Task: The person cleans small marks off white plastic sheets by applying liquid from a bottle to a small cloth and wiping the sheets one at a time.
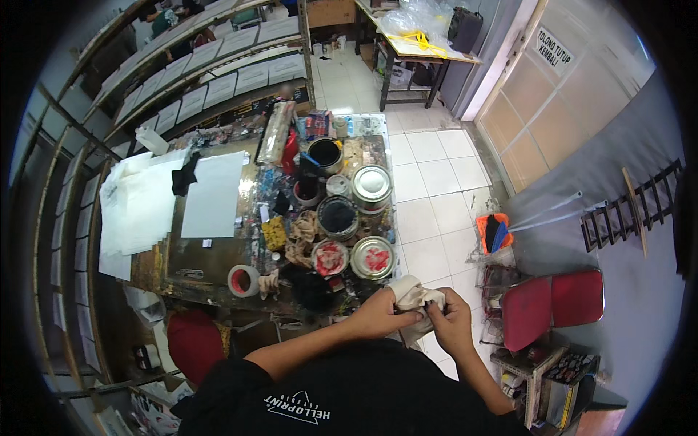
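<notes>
A crumpled beige cloth [411,292] is bunched up in front of my body, just off the table's near right corner. My left hand [379,315] grips its left side, with the thumb pointing across toward the other hand. From the right, my right hand [452,324] pinches the cloth, and its thumb presses into the folds near a small dark spot. Closest to the hands on the table stand a round can with a red-smeared lid [373,259] and a second red-smeared tub [330,259]. The cloth and fingers hide parts of each other.
Paint cans, including an open dark one [338,216], crowd the stained table's right side. White sheets [142,207] lie to the left, and a tape roll [243,280] sits at the near edge. Drying racks [211,80] flank the table; a red chair [549,305] stands right.
</notes>
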`<state>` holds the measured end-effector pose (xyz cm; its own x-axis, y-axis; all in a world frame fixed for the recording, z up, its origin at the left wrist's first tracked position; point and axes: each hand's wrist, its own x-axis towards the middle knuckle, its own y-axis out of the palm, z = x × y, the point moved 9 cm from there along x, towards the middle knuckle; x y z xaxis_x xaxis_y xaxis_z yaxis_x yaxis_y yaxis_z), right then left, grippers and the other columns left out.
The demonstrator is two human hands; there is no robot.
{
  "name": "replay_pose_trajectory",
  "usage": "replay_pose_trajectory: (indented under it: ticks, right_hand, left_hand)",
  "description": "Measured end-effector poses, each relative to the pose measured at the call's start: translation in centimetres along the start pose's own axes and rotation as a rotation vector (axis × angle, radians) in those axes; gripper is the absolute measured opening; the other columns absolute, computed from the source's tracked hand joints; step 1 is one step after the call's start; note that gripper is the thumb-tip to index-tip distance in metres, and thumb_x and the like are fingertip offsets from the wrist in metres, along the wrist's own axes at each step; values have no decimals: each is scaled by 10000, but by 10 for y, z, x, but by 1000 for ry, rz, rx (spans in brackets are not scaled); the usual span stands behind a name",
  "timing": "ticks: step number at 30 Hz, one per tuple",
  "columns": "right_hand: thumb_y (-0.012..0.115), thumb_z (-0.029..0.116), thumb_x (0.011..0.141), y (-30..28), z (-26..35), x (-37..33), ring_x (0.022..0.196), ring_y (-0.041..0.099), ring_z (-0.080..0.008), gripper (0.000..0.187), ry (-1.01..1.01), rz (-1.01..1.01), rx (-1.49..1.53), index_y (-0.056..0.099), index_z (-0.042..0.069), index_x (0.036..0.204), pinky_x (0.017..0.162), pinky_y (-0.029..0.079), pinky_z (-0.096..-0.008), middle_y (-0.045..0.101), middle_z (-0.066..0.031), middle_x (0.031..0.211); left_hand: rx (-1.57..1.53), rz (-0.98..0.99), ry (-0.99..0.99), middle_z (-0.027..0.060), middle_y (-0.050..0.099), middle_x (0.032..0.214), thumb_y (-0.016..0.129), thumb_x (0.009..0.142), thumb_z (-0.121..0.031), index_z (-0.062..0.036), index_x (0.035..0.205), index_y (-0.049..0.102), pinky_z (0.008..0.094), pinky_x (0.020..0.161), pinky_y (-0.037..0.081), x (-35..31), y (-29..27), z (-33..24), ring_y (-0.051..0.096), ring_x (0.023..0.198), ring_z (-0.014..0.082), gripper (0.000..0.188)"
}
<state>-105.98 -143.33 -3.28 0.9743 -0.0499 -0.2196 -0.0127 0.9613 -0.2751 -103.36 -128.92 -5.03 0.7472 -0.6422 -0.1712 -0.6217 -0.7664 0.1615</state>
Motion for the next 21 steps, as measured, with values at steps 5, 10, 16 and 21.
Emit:
replay_pose_trajectory:
  ticks: [5,10,16,21]
  right_hand:
    - [743,182,910,-90,-23,51,728,663,-132,242,-64,-51,-114,686,-25,1021,677,540,-311,719,-125,807]
    - [824,276,868,-183,-41,136,647,471,-76,340,-7,13,-181,596,25,891,576,412,-281,561,-2,696]
    - [790,216,910,-277,-51,229,616,534,-106,416,-111,171,-102,542,6,1169,550,441,-293,583,-33,740]
    - [733,91,937,-293,-54,298,710,619,-99,489,-9,338,242,435,7,1316,601,561,-266,576,-55,893]
  left_hand:
    - [33,83,-85,44,671,1150,721,936,-135,-26,1320,571,321,919,515,91,54,26,614,1041,121,427]
    - [-296,-24,-226,55,680,1193,727,954,-143,-21,1338,582,329,937,546,207,100,59,650,1070,140,428]
    - [-492,-173,-178,51,676,1181,702,982,-165,-13,1305,589,339,930,551,315,128,23,657,1044,146,374]
    - [-741,-338,-93,70,701,1176,664,995,-126,-42,1292,599,330,893,590,382,91,21,695,1054,174,316]
